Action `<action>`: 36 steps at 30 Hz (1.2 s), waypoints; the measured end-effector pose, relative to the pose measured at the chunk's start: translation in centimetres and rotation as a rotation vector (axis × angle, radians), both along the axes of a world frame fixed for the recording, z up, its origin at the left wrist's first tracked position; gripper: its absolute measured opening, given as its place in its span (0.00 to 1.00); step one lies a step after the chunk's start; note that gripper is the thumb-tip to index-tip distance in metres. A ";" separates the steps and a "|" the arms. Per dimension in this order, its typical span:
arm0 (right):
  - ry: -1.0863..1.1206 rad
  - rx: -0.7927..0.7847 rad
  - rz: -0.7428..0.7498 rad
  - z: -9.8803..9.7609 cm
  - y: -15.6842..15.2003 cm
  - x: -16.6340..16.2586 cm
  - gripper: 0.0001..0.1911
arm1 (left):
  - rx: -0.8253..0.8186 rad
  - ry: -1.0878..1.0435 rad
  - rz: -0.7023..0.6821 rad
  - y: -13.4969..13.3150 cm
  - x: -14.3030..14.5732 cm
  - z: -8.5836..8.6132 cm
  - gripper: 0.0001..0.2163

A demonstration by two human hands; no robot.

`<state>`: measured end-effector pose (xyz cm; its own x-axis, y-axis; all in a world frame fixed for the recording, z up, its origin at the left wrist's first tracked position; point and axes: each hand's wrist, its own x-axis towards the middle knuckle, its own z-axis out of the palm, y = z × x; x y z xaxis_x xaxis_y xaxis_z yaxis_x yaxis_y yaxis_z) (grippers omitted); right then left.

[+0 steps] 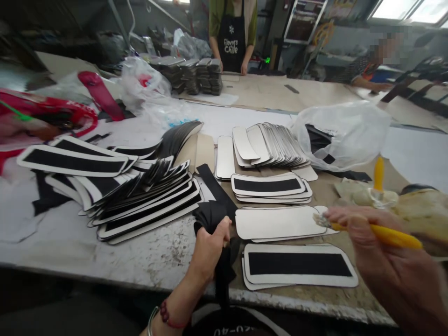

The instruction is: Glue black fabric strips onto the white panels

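Observation:
My left hand (211,249) is closed around a bunch of black fabric strips (212,215), some of which hang over the table's front edge. In my right hand (374,238) is a yellow-handled brush (392,235), its pale bristles at the right end of a plain white panel (276,223). Below that panel lies a white panel with a black strip along its middle (301,265), on top of another. Just above is a small stack of similar black-striped panels (268,184). At the left, many striped panels (147,200) lie in a fanned, leaning pile.
Plain white panels (273,144) stand in a slanted row behind. A clear plastic bag (350,130) holds black pieces. To the right, another yellow handle (378,173) rises from a plastic-wrapped container. Across the table stands a person in a black apron (231,39) near stacked pieces (196,74).

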<state>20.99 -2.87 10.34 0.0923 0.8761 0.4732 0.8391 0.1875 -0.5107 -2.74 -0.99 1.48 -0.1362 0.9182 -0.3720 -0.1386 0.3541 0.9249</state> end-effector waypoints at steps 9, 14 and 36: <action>0.779 -0.874 0.524 -1.5 2.4 -9.2 0.18 | 0.010 -0.262 -0.095 -3.3 0.5 3.9 0.13; 1.118 -0.873 0.382 -2.0 1.5 -10.2 0.18 | -0.028 -0.222 -0.145 -4.3 1.2 3.2 0.14; 1.212 -0.360 0.104 -1.6 2.1 -6.7 0.21 | -0.183 -0.255 -0.098 -7.2 2.8 1.3 0.19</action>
<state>14.33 -0.76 8.71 0.2210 0.9664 -0.1315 -0.2105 -0.0844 -0.9739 0.10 -8.15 2.83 0.0687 0.8370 -0.5428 -0.3147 0.5345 0.7844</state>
